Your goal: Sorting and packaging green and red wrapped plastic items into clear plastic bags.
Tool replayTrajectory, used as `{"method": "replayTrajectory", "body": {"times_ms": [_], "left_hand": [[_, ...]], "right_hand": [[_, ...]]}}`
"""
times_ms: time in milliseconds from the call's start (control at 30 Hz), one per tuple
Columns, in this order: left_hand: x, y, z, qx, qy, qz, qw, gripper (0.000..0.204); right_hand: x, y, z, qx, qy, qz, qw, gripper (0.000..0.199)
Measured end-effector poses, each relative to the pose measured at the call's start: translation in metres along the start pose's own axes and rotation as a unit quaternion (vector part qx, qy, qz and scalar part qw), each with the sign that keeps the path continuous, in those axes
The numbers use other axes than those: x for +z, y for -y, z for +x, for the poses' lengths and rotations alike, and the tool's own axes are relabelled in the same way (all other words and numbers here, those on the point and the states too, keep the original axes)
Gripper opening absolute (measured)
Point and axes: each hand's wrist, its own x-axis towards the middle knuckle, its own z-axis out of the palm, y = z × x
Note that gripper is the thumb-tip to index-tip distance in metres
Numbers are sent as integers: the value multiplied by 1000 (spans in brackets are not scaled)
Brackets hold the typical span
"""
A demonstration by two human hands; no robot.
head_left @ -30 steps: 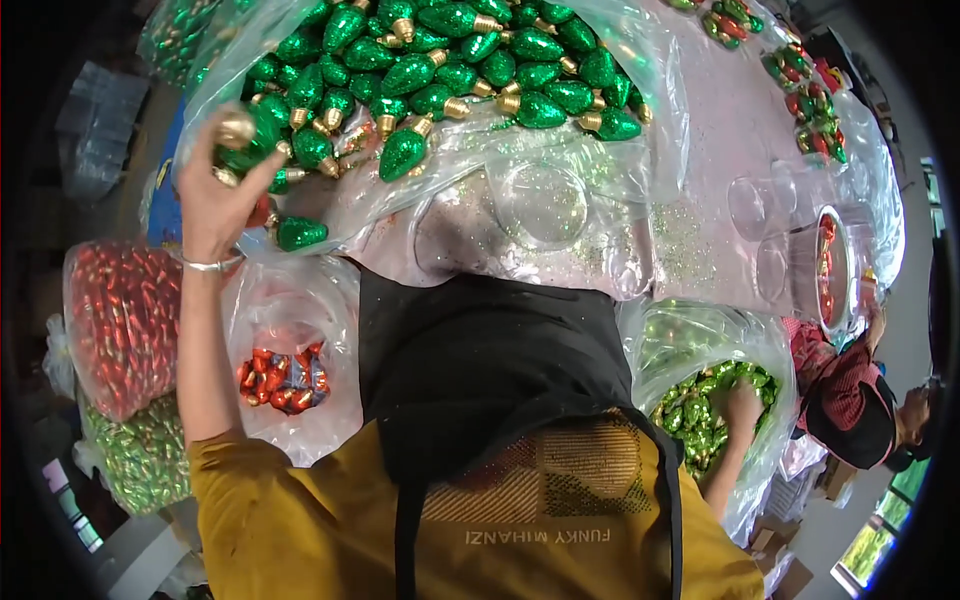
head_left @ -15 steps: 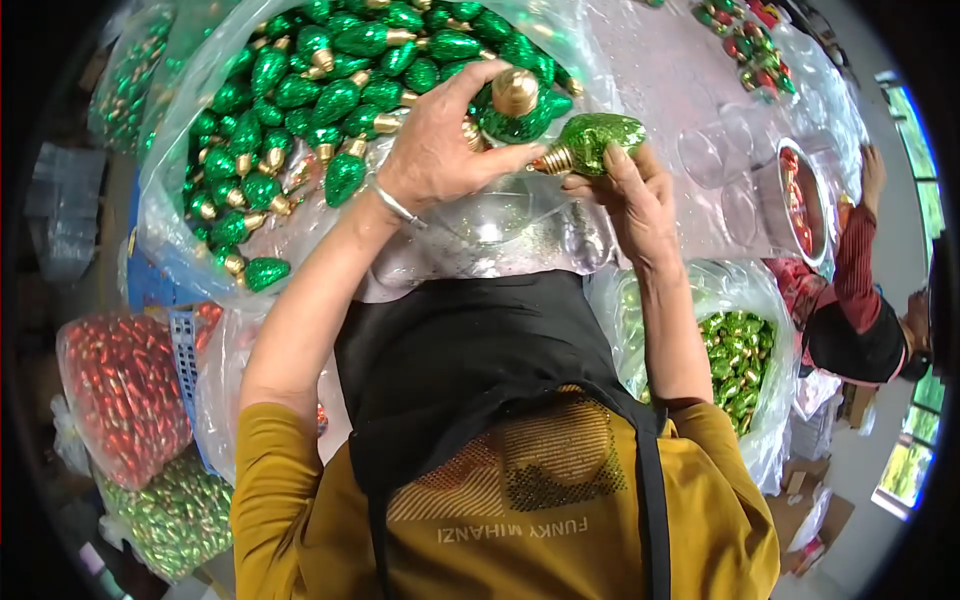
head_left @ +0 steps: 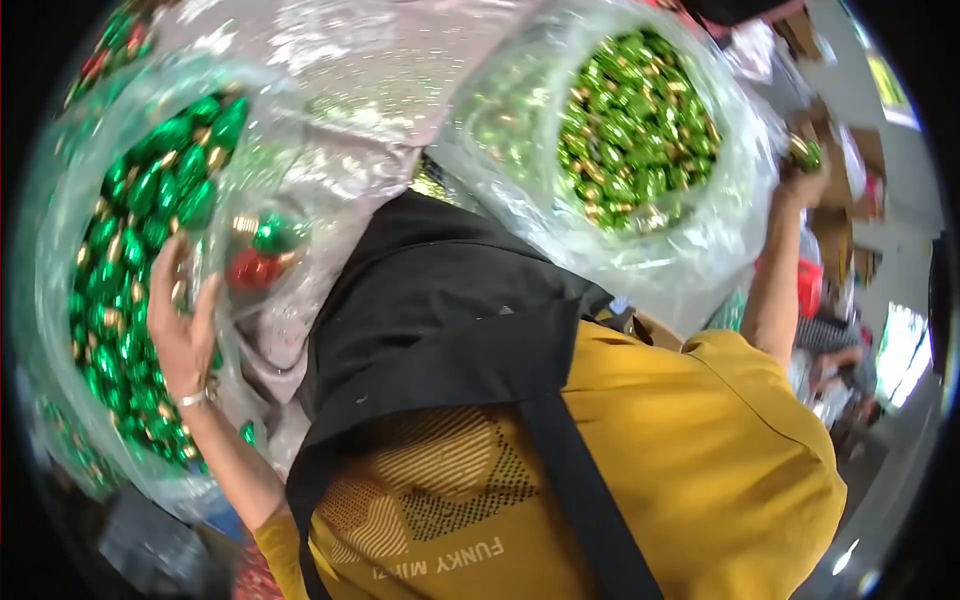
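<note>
At the left, my left hand (head_left: 185, 325) is open at the inner edge of a clear plastic bag full of shiny dark green bulb-shaped ornaments (head_left: 165, 205) with gold caps. Its thumb and fingers are apart, with nothing plainly held. Far out to the right, my right hand (head_left: 803, 187) is closed round a light green bulb ornament (head_left: 806, 153), partly hidden by the fingers and blurred. Between that hand and my apron sits another plastic bag (head_left: 745, 215), holding many light green bulb ornaments (head_left: 640, 130).
Near my left hand, a clear container (head_left: 305, 225) shows a green-and-gold ornament and a red ornament (head_left: 255, 268). A pinkish, glittery cover (head_left: 400, 50) spreads over the table. Cardboard boxes (head_left: 835, 150) stand at the far right, and another person (head_left: 848, 365) appears below them.
My view has swung to the right. My hands have parted: the right has carried the light green ornament far out to the right, and the left has let go of the dark green one.
</note>
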Motion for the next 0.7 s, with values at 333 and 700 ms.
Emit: {"method": "replayTrajectory", "body": {"times_ms": [333,700], "left_hand": [[4,-24,6,42,73,96,992,34],[-1,-28,-9,32,0,113,993,26]], "right_hand": [[-408,-108,-222,320,-311,-582,680,57],[-297,-112,-106,-236,-305,-612,690,23]]}}
